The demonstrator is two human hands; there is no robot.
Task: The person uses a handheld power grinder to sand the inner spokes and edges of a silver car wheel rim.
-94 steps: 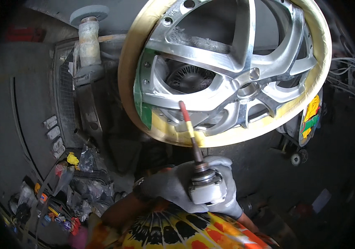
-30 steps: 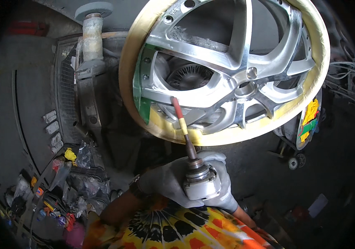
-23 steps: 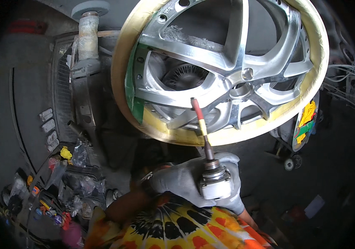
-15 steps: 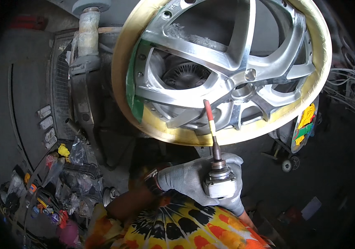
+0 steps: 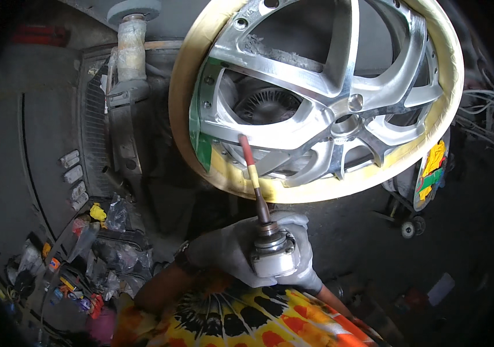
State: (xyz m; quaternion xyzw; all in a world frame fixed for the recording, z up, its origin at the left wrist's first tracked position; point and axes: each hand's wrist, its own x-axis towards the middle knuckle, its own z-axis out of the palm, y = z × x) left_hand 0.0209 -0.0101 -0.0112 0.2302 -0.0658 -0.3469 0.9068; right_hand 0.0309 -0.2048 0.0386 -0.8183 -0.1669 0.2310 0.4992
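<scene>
My left hand (image 5: 224, 251) and my right hand (image 5: 303, 248), both in grey gloves, are wrapped round a die grinder (image 5: 274, 258) with a metal head. Its long shaft carries a rod-shaped red tip (image 5: 248, 149), with a yellow band below it. The tip meets the lower left spoke of a silver alloy wheel (image 5: 284, 136), close to the outer rim. Cream masking tape (image 5: 339, 191) covers the wheel's edge, and a green tape strip (image 5: 203, 150) lies on its left side. My fingers are partly hidden behind the grinder.
A post with a wrapped roller (image 5: 132, 52) stands at upper left. Plastic bags and tools (image 5: 114, 251) lie in a heap on the left. Several small white blocks (image 5: 73, 173) sit beside a mesh panel. At right, a yellow cloth (image 5: 430, 165) hangs near a small wheel (image 5: 408, 229).
Both hands and the grinder have moved left. The red tip has travelled along the spoke from near the hub toward the outer rim. In view, the wheel sits slightly further right.
</scene>
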